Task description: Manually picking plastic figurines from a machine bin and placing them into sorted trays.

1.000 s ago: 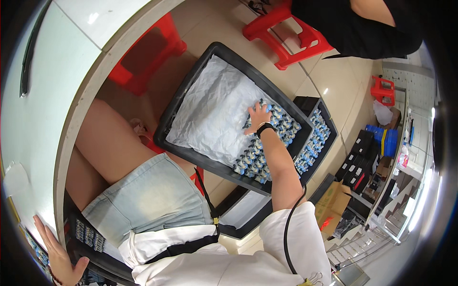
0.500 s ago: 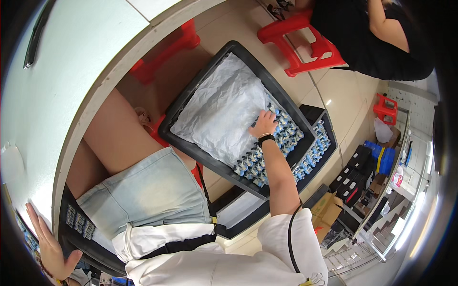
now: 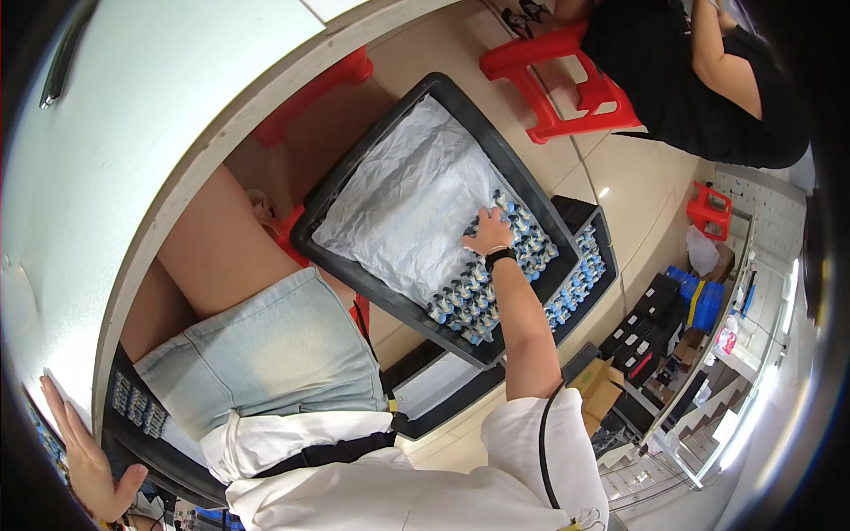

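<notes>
My right hand (image 3: 490, 234) reaches into a black plastic tray (image 3: 516, 165), its fingers spread over small blue, white and dark figures (image 3: 467, 305) standing in close rows. It touches the ones beside the edge of a crumpled white sheet (image 3: 398, 190), which covers the rest of the tray bottom. Whether a figure lies under the fingertips is hidden. Far to the left, my left hand (image 3: 96, 465) lies with fingers stretched out and thumb apart, by the edge of a pale table (image 3: 150, 115). It holds nothing that I can see.
Under the tray's right side sits another black tray with similar figures (image 3: 584, 274). A third tray (image 3: 137, 407) is by my left hip, and one with a white lining (image 3: 443, 388) stands below. A person in black (image 3: 655, 71) sits near a red stool (image 3: 540, 80). Boxes (image 3: 651, 323) stand at right.
The view has shifted slightly. My right hand stays over the same rows, its fingers a little more spread. My left hand keeps its place by the table edge.
</notes>
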Demonstrator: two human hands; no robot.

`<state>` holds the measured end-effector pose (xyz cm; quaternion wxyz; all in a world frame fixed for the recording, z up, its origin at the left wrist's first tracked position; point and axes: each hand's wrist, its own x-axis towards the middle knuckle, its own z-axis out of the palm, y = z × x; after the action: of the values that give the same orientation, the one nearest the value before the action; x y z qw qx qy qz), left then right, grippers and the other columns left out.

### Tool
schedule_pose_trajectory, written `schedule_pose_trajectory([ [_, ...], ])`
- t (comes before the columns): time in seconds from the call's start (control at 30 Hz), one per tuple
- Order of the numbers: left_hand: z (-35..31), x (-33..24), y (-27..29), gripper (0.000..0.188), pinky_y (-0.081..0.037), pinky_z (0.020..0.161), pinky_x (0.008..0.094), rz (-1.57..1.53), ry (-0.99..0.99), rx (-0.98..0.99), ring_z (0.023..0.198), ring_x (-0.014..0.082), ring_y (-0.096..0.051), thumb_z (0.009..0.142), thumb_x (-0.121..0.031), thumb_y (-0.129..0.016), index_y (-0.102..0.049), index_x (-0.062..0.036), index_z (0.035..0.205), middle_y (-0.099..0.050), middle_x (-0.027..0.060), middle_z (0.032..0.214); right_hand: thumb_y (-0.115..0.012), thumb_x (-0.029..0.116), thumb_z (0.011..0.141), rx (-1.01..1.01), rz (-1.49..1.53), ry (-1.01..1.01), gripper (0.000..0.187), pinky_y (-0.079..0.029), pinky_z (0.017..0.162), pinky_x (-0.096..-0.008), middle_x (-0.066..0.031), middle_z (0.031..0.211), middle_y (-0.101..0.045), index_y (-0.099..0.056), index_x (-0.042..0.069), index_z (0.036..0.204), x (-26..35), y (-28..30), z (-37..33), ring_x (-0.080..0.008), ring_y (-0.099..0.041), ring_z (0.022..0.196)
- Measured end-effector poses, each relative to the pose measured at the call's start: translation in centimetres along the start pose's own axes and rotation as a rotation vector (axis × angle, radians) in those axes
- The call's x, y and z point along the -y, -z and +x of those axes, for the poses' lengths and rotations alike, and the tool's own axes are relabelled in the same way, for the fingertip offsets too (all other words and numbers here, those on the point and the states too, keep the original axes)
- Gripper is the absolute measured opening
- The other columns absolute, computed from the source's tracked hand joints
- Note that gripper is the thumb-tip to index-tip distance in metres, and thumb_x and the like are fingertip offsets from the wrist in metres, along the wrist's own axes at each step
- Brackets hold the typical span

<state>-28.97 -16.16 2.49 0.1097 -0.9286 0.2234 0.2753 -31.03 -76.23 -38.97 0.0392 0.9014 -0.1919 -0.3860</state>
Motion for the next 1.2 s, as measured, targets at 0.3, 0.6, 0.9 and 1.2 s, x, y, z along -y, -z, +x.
schedule_pose_trajectory([
  [0.3, -0.1, 0.2, -0.4, 0.096, -0.017, 0.106, 0.0495, 0.032, -0.011, -0.015, 0.135, 0.0423, -0.006, 0.078, -0.066, -0.041, -0.003, -0.0052, 0.143, 0.000, 0.0263, 0.146, -0.072, 0.034, 0.062, -0.011, -0.045, 0.191, 0.070, -0.052, 0.074, -0.0451, -0.0104, 0.125, -0.042, -0.040, 0.023, 0.124, -0.5, -0.3, 0.0, -0.0429, -0.051, 0.102],
  [0.6, -0.1, -0.3, -0.5, 0.094, -0.013, 0.107, 0.0493, 0.071, 0.003, -0.004, 0.134, 0.0441, -0.007, 0.080, -0.062, -0.042, -0.008, -0.0001, 0.141, -0.004, 0.0284, 0.145, -0.073, 0.029, 0.065, -0.024, -0.182, 0.108, 0.056, -0.054, 0.069, -0.0412, -0.0078, 0.123, -0.039, -0.048, 0.029, 0.115, 0.6, -0.6, -1.1, -0.0411, -0.048, 0.101],
  [0.9, -0.2, 0.1, -1.0, 0.094, -0.012, 0.107, 0.0506, 0.070, -0.031, -0.042, 0.134, 0.0442, -0.007, 0.079, -0.062, -0.044, -0.009, 0.0002, 0.141, -0.006, 0.0281, 0.145, -0.065, 0.023, 0.071, -0.255, 0.004, 0.055, 0.042, -0.053, 0.064, -0.0448, -0.0109, 0.121, -0.039, -0.049, 0.025, 0.110, -0.2, -4.1, -3.0, -0.0430, -0.047, 0.098],
  [1.2, 0.4, -0.2, -1.4, 0.088, -0.012, 0.106, 0.0530, 0.023, -0.044, -0.068, 0.133, 0.0466, -0.007, 0.081, -0.052, -0.048, -0.010, 0.0001, 0.141, -0.007, 0.0296, 0.144, -0.060, 0.010, 0.077, -0.100, -0.060, -0.027, 0.037, -0.055, 0.072, -0.0438, -0.0111, 0.129, -0.033, -0.053, 0.025, 0.111, 2.5, -3.1, -1.5, -0.0481, -0.030, 0.118],
])
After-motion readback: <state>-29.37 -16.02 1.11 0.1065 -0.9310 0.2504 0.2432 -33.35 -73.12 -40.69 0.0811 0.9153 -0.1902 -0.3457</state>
